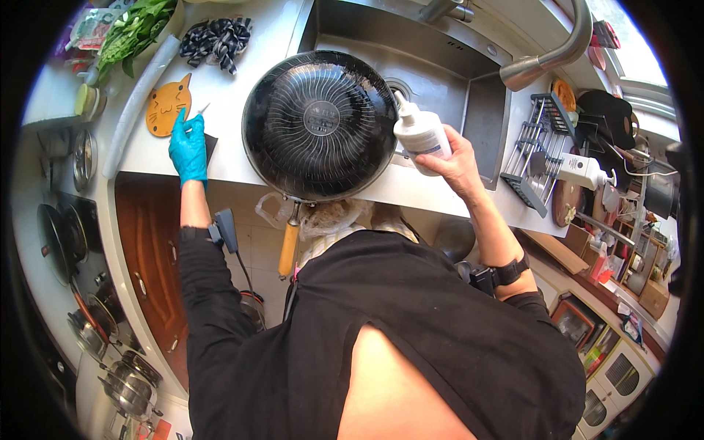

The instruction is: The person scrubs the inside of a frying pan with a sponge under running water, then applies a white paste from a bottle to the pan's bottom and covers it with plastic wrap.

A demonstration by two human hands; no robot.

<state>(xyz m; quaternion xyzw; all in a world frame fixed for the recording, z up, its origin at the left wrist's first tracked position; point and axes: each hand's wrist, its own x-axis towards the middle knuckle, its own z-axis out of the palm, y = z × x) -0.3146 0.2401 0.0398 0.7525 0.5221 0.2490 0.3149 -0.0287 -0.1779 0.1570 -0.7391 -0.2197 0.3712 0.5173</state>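
Note:
My left hand [188,144], in a teal glove, is over the counter beside a yellow cat-face mat [169,107]. A small pale pointed piece [204,109] shows at its fingertips; whether they grip it is unclear. Under that hand lies a dark flat piece [211,145], partly hidden. My bare right hand [452,162] grips a white squeeze bottle [423,137], tilted with its nozzle up and left, close to the pan's right rim. The black wok-like pan [319,126] is upside down across the counter and sink edge, its wooden handle [289,247] jutting towards me.
Behind the pan is a steel sink [434,66] with a curved faucet [542,63]. A checked cloth [217,43], a plastic-wrap roll [140,104] and leafy greens [135,36] are at the left. A drying rack [539,148] and pump bottle [583,171] stand right.

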